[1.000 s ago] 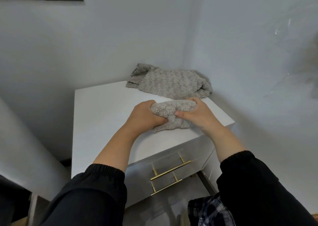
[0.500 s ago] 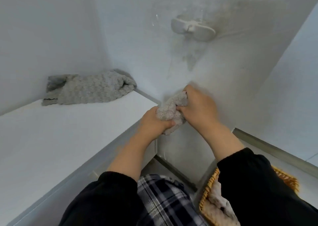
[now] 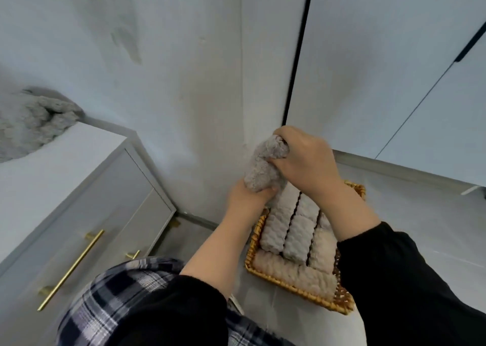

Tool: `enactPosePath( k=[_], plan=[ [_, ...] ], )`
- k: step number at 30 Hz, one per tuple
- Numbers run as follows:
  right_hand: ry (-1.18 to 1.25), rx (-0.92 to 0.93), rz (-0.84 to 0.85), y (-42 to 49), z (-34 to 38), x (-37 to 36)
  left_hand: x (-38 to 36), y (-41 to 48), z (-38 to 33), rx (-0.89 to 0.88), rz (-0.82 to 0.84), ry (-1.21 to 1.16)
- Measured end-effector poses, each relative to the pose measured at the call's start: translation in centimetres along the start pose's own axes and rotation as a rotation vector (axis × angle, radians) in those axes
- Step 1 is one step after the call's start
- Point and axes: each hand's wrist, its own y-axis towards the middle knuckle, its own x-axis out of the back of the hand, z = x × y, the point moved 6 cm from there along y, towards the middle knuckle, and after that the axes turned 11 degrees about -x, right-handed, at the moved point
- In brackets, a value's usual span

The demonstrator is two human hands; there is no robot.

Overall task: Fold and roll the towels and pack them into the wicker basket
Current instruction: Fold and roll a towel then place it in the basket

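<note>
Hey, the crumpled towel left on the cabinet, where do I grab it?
Probably pinch the towel by its raised folds, coming from above and the front. It lies bunched on the cabinet top with the wall close behind, so only those sides are open.

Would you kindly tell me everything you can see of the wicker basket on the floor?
The shallow, rectangular, golden-brown woven wicker basket stands flat on the pale grey floor by the white wall. Pale rolled towels fill it in tight rows, one lying crosswise along the near rim. The right arm hides much of its right side. The left hand and right hand hold a fuzzy grey rolled towel over its far end; contact with the basket cannot be told.
</note>
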Motion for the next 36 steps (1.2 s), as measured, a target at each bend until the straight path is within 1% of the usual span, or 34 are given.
enactPosePath(
  k=[2, 3, 6, 8, 10, 12, 13, 15, 16, 17, 19, 20, 22, 24, 25, 27, 29, 30, 31, 32, 34, 36],
  plan=[
    [0.011, -0.199, 0.06, -0.2, -4.3, -1.0, -2.8, 0.9, 1.5, 0.074, 0.051, -0.037],
    [0.04, -0.298, 0.101, -0.4, -5.7, -1.6, -3.2, 1.2, 2.0, 0.107, 0.037, -0.069],
    [0.257, -0.612, 0.177, -1.5, -11.1, -2.8, -4.9, 2.7, 4.7, 0.199, -0.019, -0.149],
    [0.507, -0.822, 0.215, -2.9, -14.8, -3.7, -6.1, 3.5, 6.4, 0.265, 0.006, -0.188],
    [0.795, -1.019, 0.238, -4.6, -17.6, -5.0, -6.9, 4.6, 7.5, 0.3, 0.077, -0.183],
    [1.079, -1.156, 0.161, -6.2, -19.6, -6.5, -7.6, 5.8, 7.7, 0.29, 0.134, -0.149],
    [1.265, -1.2, 0.093, -6.9, -20.3, -7.3, -8.0, 6.4, 7.7, 0.275, 0.148, -0.131],
    [1.713, -1.273, -0.024, -8.0, -20.6, -9.4, -9.0, 7.5, 8.0, 0.252, 0.154, -0.104],
    [1.875, -1.314, -0.042, -8.4, -20.4, -10.4, -9.4, 7.9, 8.3, 0.249, 0.141, -0.097],
    [1.945, -1.358, -0.03, -8.9, -20.3, -11.2, -9.6, 8.3, 8.8, 0.256, 0.123, -0.096],
    [1.865, -1.414, 0.048, -9.5, -20.5, -12.4, -10.0, 9.0, 10.2, 0.278, 0.105, -0.096],
    [1.8, -1.399, 0.076, -9.4, -20.6, -12.7, -10.0, 9.2, 10.5, 0.28, 0.116, -0.096],
    [1.693, -1.359, 0.03, -9.1, -21.6, -12.8, -10.6, 9.5, 11.2, 0.275, 0.207, -0.076],
    [1.533, -1.341, -0.067, -8.6, -23.5, -12.4, -11.1, 9.9, 11.6, 0.252, 0.305, -0.004],
    [1.441, -1.341, -0.1, -8.5, -24.7, -12.1, -11.5, 10.3, 11.9, 0.239, 0.331, 0.052],
    [1.2, -1.343, -0.078, -8.7, -26.6, -11.9, -11.1, 11.2, 12.8, 0.17, 0.328, 0.221],
    [0.831, -1.36, 0.046, -10.0, -28.6, -12.4, -10.2, 12.2, 14.3, 0.038, 0.298, 0.47],
    [0.681, -1.372, 0.112, -11.0, -29.3, -13.1, -9.4, 12.6, 15.1, -0.02, 0.279, 0.566],
    [0.568, -1.412, 0.173, -12.3, -30.2, -14.0, -8.7, 12.8, 16.1, -0.038, 0.255, 0.614],
    [0.494, -1.475, 0.233, -14.0, -30.9, -14.9, -7.9, 12.9, 17.3, -0.016, 0.238, 0.637],
    [0.393, -1.598, 0.342, -17.4, -31.8, -16.6, -6.7, 13.0, 19.7, 0.093, 0.243, 0.691],
    [0.336, -1.653, 0.42, -19.9, -32.4, -18.3, -6.2, 13.0, 21.8, 0.22, 0.328, 0.821]
  ],
)
